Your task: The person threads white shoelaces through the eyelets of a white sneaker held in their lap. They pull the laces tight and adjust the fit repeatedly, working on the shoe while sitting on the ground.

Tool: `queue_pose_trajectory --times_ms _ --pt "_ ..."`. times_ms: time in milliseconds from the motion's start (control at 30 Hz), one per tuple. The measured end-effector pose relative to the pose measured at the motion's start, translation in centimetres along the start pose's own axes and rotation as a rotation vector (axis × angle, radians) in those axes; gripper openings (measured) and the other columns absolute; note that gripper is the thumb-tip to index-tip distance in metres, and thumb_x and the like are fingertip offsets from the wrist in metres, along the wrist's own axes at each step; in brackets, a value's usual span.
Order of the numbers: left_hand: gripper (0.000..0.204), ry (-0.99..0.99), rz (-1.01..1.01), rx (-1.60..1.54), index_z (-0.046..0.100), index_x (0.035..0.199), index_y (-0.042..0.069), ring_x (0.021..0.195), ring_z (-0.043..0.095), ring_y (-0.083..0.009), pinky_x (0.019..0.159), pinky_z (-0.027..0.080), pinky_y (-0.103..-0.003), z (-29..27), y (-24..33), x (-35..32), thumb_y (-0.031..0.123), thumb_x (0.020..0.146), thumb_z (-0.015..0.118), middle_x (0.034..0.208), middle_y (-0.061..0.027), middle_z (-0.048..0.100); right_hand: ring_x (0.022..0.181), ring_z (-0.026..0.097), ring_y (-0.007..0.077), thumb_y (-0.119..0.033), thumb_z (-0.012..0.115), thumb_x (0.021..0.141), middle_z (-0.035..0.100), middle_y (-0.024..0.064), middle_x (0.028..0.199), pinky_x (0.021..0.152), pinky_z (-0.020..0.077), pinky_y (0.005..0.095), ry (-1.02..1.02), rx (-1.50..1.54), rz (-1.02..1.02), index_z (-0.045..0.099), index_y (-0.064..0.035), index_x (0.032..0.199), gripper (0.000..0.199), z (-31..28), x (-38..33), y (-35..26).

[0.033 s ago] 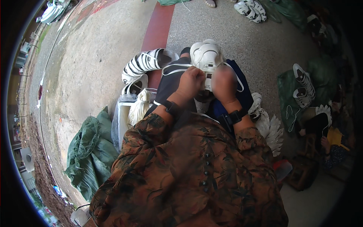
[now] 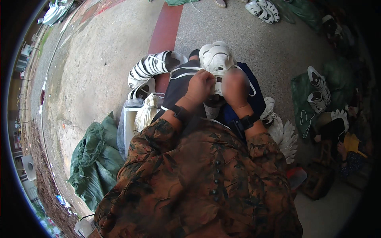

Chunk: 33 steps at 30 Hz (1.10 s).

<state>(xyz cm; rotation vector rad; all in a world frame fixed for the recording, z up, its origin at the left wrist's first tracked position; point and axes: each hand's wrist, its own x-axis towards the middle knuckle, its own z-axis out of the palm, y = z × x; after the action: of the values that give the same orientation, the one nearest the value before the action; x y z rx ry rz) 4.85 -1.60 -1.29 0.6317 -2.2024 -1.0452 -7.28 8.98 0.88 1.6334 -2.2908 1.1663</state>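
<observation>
A white shoe upper (image 2: 218, 59) rests over my lap, toe pointing away from me. Close against its left side, my left hand (image 2: 201, 84) is closed in a pinch on a white shoelace (image 2: 183, 72), whose loop hangs out to the left over my dark trouser leg. My right hand (image 2: 237, 86) is at the upper's right side. Blur smears its fingers, so their grip cannot be made out. Another stretch of white lace curves past the outside of this hand, over dark blue cloth (image 2: 256, 88). The part of the upper between my hands is partly hidden.
Left of my legs lie a curved row of nested white-and-black shoe uppers (image 2: 149, 70), a bundle of white laces (image 2: 147, 113) and a green sack (image 2: 97, 158). More uppers (image 2: 283, 137) lie to my right. Farther right, a person (image 2: 345, 146) sits near stacked uppers (image 2: 318, 93).
</observation>
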Motion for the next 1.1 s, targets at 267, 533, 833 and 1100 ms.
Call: queue_pose_trajectory --times_ms 267,533,833,1100 --pt "0.008 -0.049 0.027 0.038 0.061 0.080 0.004 0.080 0.058 -0.0332 0.071 0.047 -0.040 0.6 -0.6 0.3 0.011 0.077 0.061 0.081 -0.0129 0.060 0.081 0.051 0.0306 0.000 0.059 0.069 0.052 0.0139 0.073 0.071 0.0444 0.0395 -0.004 0.027 -0.042 0.058 -0.0033 0.071 0.004 0.4 0.1 0.5" --pt "0.005 0.035 0.029 0.100 0.062 0.073 0.006 0.074 0.059 -0.0312 0.065 0.049 -0.038 0.1 0.8 0.2 0.008 0.072 0.065 0.078 -0.0103 0.058 0.087 0.052 0.0320 -0.001 0.059 0.070 0.055 0.0152 0.078 0.076 0.0439 0.0395 0.041 0.034 -0.010 0.059 -0.0022 0.073 0.003 0.7 0.3 0.3" --pt "0.003 0.034 0.094 0.109 0.061 0.075 0.007 0.073 0.058 -0.0316 0.066 0.049 -0.040 0.9 0.1 0.5 0.010 0.074 0.060 0.072 -0.0107 0.057 0.086 0.055 0.0327 0.004 0.058 0.069 0.055 0.0163 0.090 0.075 0.0458 0.0393 0.055 0.054 0.019 0.060 -0.0020 0.075 0.009 0.8 0.2 0.3" --pt "0.009 -0.126 0.068 0.338 0.067 0.079 0.010 0.074 0.062 -0.0289 0.065 0.051 -0.037 0.0 1.8 0.9 0.013 0.075 0.060 0.077 -0.0103 0.061 0.088 0.056 0.0346 -0.003 0.062 0.069 0.055 0.0172 0.101 0.076 0.0451 0.0416 -0.034 -0.014 -0.020 0.064 -0.0045 0.080 0.011 0.5 -0.6 0.5"
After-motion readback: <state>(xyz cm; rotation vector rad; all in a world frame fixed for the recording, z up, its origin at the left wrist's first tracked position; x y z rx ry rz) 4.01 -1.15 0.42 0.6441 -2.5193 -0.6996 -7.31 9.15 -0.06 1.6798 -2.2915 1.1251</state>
